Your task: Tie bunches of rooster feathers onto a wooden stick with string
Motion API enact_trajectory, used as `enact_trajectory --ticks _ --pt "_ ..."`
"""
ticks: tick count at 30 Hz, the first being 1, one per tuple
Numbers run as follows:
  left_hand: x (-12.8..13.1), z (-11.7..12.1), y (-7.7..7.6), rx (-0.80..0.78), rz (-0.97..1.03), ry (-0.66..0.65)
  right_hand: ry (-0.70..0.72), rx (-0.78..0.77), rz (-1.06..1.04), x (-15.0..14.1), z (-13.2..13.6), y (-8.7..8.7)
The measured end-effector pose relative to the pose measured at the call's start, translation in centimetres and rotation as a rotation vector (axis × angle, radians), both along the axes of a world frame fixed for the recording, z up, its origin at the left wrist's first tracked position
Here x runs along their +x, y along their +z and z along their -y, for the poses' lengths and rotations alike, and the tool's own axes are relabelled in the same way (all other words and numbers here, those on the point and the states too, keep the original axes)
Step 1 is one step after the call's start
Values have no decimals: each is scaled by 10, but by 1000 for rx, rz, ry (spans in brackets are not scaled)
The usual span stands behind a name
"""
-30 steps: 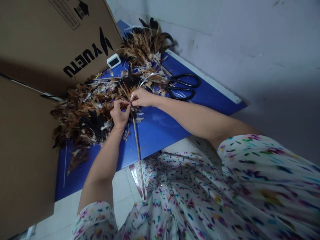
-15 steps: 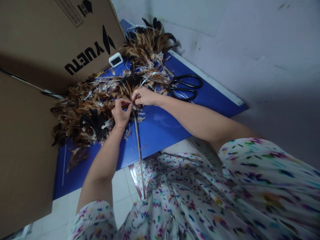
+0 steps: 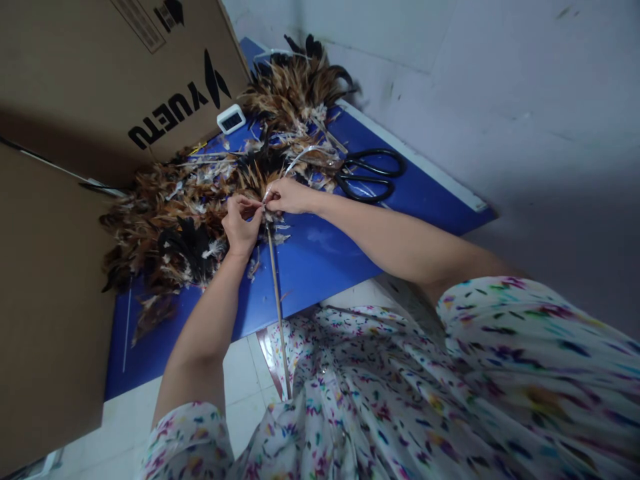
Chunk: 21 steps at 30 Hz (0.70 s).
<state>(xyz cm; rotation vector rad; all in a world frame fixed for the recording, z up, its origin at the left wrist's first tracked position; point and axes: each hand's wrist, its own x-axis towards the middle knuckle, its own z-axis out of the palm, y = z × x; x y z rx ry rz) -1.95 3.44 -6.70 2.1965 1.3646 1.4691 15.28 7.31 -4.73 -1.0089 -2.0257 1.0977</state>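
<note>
Room: a grey wall on my right, big cardboard boxes [image 3: 100,100] leaning on my left, white floor tiles below.
Worktop: a blue worktop [image 3: 320,260] wedged between them, strewn with brown and black feathers [image 3: 165,227].
Left hand [image 3: 240,227]: my grip is closed, pinching a small tuft of feathers against the top of the thin stick [image 3: 277,307].
Right hand [image 3: 290,195]: grip closed too, fingertips meeting the left at the same spot, a pale strip [image 3: 300,155] trailing up from them.
Stick: it slants from my lap to the feathers, mostly bare.
Progress: I judge it early; only the tip carries feathers, and most still lie loose.
Nearby: black scissors [image 3: 367,175] and a small white device [image 3: 231,119].
</note>
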Motion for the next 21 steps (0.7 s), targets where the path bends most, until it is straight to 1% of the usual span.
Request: enact_trajectory --ticks 6,9,14,21 --pt "2 2 3 -75 93 -10 0 5 40 0 -1 1" --pt "3 2 4 -105 137 19 6 29 38 0 -1 1" --pt "1 0 4 -116 119 79 -12 39 56 -1 1 2" --pt "0 0 2 -202 178 65 -47 67 104 1 8 10"
